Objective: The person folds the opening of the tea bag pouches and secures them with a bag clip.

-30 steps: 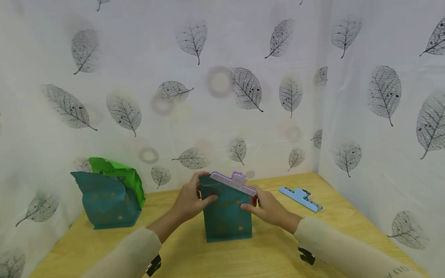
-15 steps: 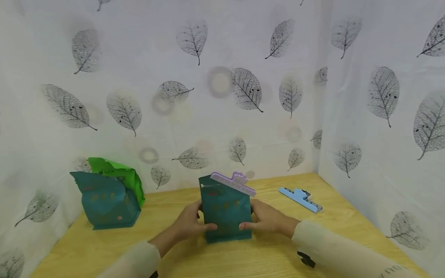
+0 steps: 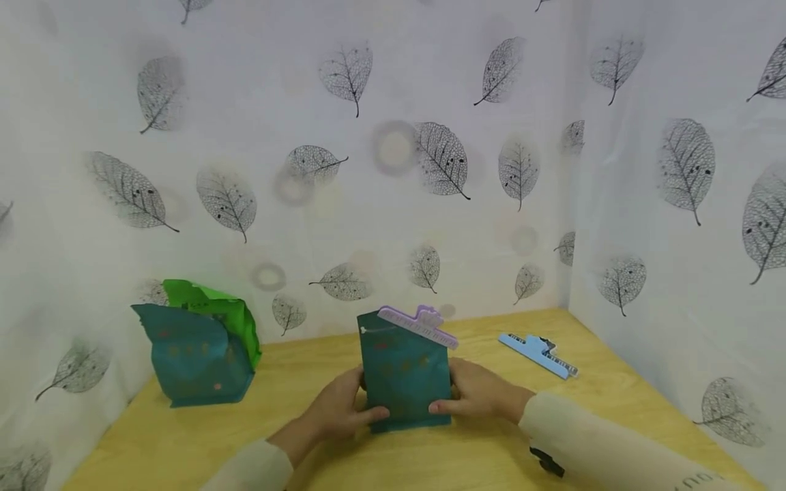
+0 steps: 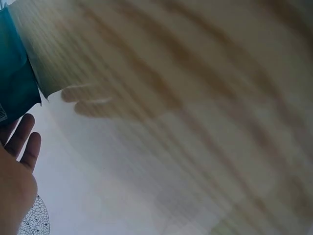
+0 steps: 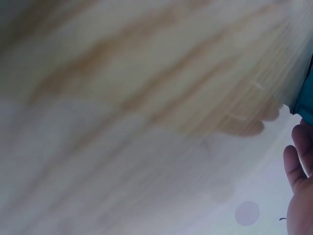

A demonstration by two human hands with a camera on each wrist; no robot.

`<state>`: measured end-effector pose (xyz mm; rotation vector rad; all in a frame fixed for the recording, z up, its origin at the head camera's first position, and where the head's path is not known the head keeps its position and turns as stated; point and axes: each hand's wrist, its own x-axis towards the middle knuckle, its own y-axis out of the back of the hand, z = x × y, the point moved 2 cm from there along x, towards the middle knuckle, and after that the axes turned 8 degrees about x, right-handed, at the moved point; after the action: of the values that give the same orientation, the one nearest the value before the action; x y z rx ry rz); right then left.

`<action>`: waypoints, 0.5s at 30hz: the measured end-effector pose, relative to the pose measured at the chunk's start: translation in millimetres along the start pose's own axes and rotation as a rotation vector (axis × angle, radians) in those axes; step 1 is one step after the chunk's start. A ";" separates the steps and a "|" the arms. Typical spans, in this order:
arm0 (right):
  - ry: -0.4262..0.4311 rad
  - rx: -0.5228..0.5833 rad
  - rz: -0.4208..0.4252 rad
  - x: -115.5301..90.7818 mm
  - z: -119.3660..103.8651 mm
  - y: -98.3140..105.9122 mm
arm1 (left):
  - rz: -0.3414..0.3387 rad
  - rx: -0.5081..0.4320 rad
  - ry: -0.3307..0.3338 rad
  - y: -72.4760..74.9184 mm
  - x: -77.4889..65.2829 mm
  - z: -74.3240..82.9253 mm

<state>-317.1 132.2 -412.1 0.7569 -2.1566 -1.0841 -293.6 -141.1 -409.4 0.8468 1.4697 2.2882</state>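
A dark teal pouch bag (image 3: 405,382) stands upright on the table in the head view. A purple sealing clip (image 3: 419,326) sits aslant across its top right corner; the top left corner is outside the clip. My left hand (image 3: 336,409) holds the bag low on its left side, thumb on the front and fingers behind the edge. On the opposite side my right hand (image 3: 482,392) grips it likewise, thumb on the front. Each wrist view catches just a corner of the bag (image 4: 17,68) (image 5: 307,95) beside a few fingers.
On the left stand another teal bag (image 3: 199,368) with an unclipped top and a bright green bag (image 3: 248,327) behind it. A blue sealing clip (image 3: 537,354) lies on the wooden table (image 3: 295,365) at the right. Leaf-patterned curtains (image 3: 344,204) enclose the back and sides.
Both hands have slid down from the bag's top and clip to its lower sides. The purple clip stays on the corner. The head view has shifted slightly.
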 end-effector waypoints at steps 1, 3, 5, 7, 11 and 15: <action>0.000 -0.020 0.004 0.3 -0.6 0.1 | 0.002 0.013 -0.003 0.8 0.0 -0.1; -0.005 -0.053 0.005 1.6 -1.8 -0.5 | 0.006 0.044 -0.014 1.9 -0.5 -1.6; -0.017 -0.074 0.001 3.5 -2.6 -1.7 | 0.018 0.079 -0.034 2.6 -1.2 -3.4; -0.024 -0.084 -0.004 4.9 -3.2 -2.2 | 0.033 0.118 -0.064 1.9 -1.6 -4.4; -0.021 -0.093 0.002 3.8 -4.2 0.1 | 0.057 0.201 -0.104 -2.1 -1.3 -2.2; -0.021 -0.110 0.010 -0.8 -3.2 2.7 | 0.079 0.230 -0.108 -6.6 0.1 2.7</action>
<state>-314.9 132.6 -408.5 0.6865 -2.0968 -1.1993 -292.4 -136.3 -414.5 1.0932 1.7004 2.1163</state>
